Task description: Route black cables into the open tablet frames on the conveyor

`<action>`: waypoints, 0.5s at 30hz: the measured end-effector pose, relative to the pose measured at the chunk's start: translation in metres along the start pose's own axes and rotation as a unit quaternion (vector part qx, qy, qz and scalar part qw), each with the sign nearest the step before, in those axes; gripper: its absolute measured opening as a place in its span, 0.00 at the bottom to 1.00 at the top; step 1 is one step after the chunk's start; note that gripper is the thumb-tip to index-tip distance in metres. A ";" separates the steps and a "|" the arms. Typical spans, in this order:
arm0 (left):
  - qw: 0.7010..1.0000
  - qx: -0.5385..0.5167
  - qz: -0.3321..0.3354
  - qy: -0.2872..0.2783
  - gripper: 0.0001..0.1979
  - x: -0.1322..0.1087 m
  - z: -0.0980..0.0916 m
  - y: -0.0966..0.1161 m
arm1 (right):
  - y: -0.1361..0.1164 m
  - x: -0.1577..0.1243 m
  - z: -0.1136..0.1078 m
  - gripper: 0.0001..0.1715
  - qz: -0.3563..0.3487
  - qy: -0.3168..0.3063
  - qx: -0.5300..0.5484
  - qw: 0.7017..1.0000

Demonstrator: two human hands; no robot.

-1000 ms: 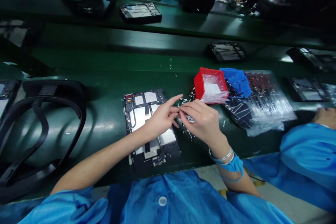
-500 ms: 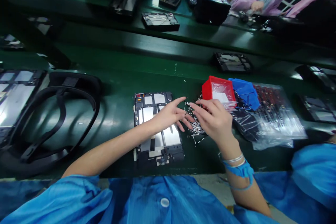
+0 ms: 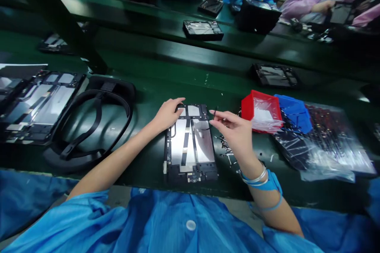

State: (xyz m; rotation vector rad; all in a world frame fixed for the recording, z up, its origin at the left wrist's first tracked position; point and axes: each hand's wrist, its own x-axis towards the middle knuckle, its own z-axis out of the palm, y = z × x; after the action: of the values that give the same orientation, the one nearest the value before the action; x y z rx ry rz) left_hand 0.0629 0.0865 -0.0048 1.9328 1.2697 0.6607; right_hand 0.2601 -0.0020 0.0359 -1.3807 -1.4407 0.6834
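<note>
An opened tablet chassis with silver plates lies on the green bench in front of me. My left hand rests on its far left corner, fingers curled over the edge. My right hand hovers beside the chassis' far right corner and pinches a small thin dark strip between thumb and fingertips. A scatter of small thin parts lies on the bench just under my right hand. A blue strap and a silver bangle circle my right wrist.
A red bin with a plastic bag, a blue bin and a bagged tray of parts sit to the right. A black looped strap and another open chassis lie to the left. Other people work at the far bench.
My hands have parted: the left went from my right hand's fingertips to the chassis' far left corner, and the right lifted from the scattered parts with a small strip. The view shifted left.
</note>
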 end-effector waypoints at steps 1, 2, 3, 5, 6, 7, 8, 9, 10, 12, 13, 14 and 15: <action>1.000 -0.003 0.003 -0.002 0.22 -0.001 0.001 -0.003 | 0.000 0.000 0.008 0.12 0.046 -0.028 0.048 0.997; 1.000 -0.007 0.006 0.002 0.22 -0.003 0.000 -0.006 | 0.001 0.000 0.016 0.14 0.085 -0.058 0.089 0.991; 1.000 -0.010 0.006 0.009 0.23 -0.006 -0.002 -0.008 | 0.002 0.000 0.025 0.15 0.117 -0.087 0.123 0.982; 0.999 -0.011 0.016 0.043 0.22 -0.019 -0.010 -0.013 | 0.003 0.000 0.044 0.16 0.156 -0.134 0.167 0.964; 0.997 -0.007 0.029 0.070 0.21 -0.029 -0.015 -0.015 | 0.003 0.000 0.052 0.15 0.167 -0.151 0.178 0.958; 0.994 -0.001 0.047 0.097 0.20 -0.041 -0.019 -0.018 | 0.004 0.000 0.060 0.15 0.174 -0.166 0.181 0.953; 0.991 0.007 0.069 0.119 0.18 -0.055 -0.023 -0.021 | 0.004 0.000 0.067 0.15 0.179 -0.179 0.180 0.951; 0.987 0.015 0.090 0.133 0.16 -0.070 -0.026 -0.024 | 0.005 -0.001 0.073 0.14 0.182 -0.188 0.174 0.949; 0.984 0.022 0.108 0.137 0.15 -0.084 -0.027 -0.026 | 0.006 -0.002 0.077 0.14 0.184 -0.196 0.166 0.949; 0.983 0.036 0.133 0.121 0.13 -0.111 -0.026 -0.031 | 0.007 -0.003 0.083 0.12 0.184 -0.201 0.145 0.951; 0.982 0.045 0.146 0.109 0.12 -0.122 -0.024 -0.032 | 0.008 -0.004 0.084 0.11 0.182 -0.198 0.134 0.954; 0.981 0.057 0.161 0.097 0.12 -0.131 -0.021 -0.034 | 0.008 -0.004 0.085 0.10 0.179 -0.194 0.123 0.957; 0.978 0.074 0.176 0.085 0.13 -0.137 -0.019 -0.034 | 0.009 -0.004 0.085 0.09 0.175 -0.190 0.110 0.960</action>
State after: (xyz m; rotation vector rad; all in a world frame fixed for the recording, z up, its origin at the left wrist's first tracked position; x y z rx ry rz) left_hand -0.0226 -0.0262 -0.0249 2.2936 1.1086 0.9496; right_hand 0.1855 0.0149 -0.0032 -1.3887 -1.3655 1.3572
